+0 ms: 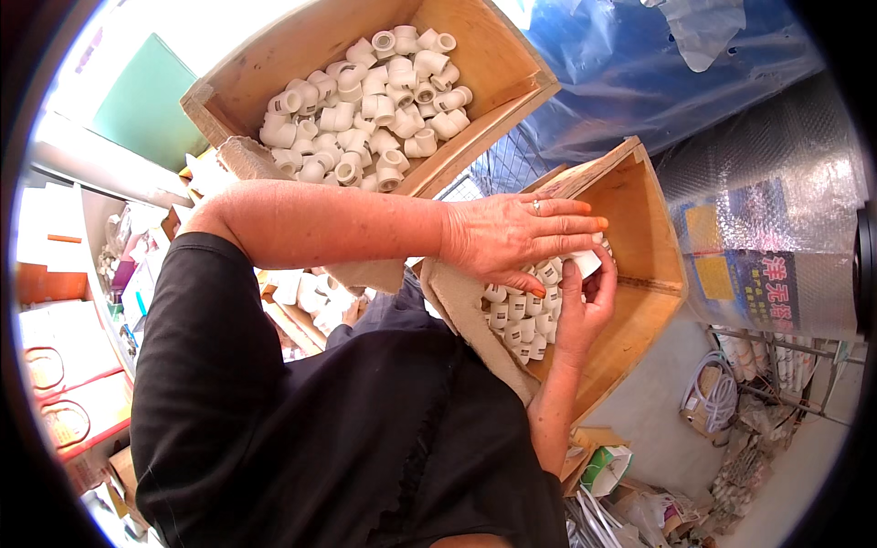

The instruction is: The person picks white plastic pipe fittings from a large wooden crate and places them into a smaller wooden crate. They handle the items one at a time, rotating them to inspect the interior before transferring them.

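My left hand [524, 236] is stretched flat over the smaller wooden box [634, 236], fingers straight, thumb apart, a ring on one finger; I see nothing gripped in it. Just beside its fingertips, my right hand [586, 294] holds a white plastic pipe fitting [584, 263] between thumb and fingers; the hands partly hide the fitting. Below them in the box lie many white plastic pipe fittings [524, 308], several with small dark labels. A larger wooden box [479, 41], at the top, holds a heap of white plastic elbow fittings [370, 103].
Torn cardboard [473, 322] lines the near edge of the smaller box. More white fittings [318, 294] lie in a container under my left arm. Bubble wrap [760, 192] and blue plastic sheeting [582, 61] are at the right. A coiled white hose [716, 397] and clutter lie lower right.
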The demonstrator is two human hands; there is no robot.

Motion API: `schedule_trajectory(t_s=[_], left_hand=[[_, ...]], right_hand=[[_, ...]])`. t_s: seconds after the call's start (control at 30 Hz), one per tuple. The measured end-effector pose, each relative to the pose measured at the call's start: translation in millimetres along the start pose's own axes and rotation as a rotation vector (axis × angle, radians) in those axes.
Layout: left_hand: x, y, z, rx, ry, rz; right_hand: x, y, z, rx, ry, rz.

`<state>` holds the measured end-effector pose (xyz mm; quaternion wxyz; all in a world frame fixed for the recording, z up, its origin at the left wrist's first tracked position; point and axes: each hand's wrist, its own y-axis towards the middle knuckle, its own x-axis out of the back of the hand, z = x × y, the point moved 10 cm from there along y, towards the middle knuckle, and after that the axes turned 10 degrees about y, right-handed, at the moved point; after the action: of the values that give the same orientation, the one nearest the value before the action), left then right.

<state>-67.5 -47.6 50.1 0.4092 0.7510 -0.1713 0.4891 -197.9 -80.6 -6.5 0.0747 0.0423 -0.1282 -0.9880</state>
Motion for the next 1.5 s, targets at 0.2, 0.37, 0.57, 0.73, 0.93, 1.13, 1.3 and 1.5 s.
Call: schedule_trajectory(t_s=[0.2,0.37,0.57,0.73,0.93,1.13,1.3,1.5], left_hand=[[5,-4,17,0.161,-0.084,-0.05],[3,-1,6,0.05,-0.031,-0.057],[-6,-3,8,0.046,0.024,0.029],[0,-5,19,0.176,-0.053,0.014],[-1,1,-3,-0.031,0.056,0.06],[-2,2,-1,-0.001,0.066,0.095],[1,-3,18,0.133,0.048,0.005],[6,2,3,0.009,0.022,0.01]], right_hand=[[-3,1,5,0.015,0.034,0.003],[-2,2,3,0.013,-0.042,0.009],[-4,1,8,0.062,-0.04,0.016],[-2,2,10,0.069,-0.034,-0.01],[1,0,1,-0.036,-0.119,-0.016],[0,1,7,0.034,-0.034,-0.035],[0,2,9,0.048,-0.027,-0.032],[1,2,4,-0.011,-0.037,-0.019]])
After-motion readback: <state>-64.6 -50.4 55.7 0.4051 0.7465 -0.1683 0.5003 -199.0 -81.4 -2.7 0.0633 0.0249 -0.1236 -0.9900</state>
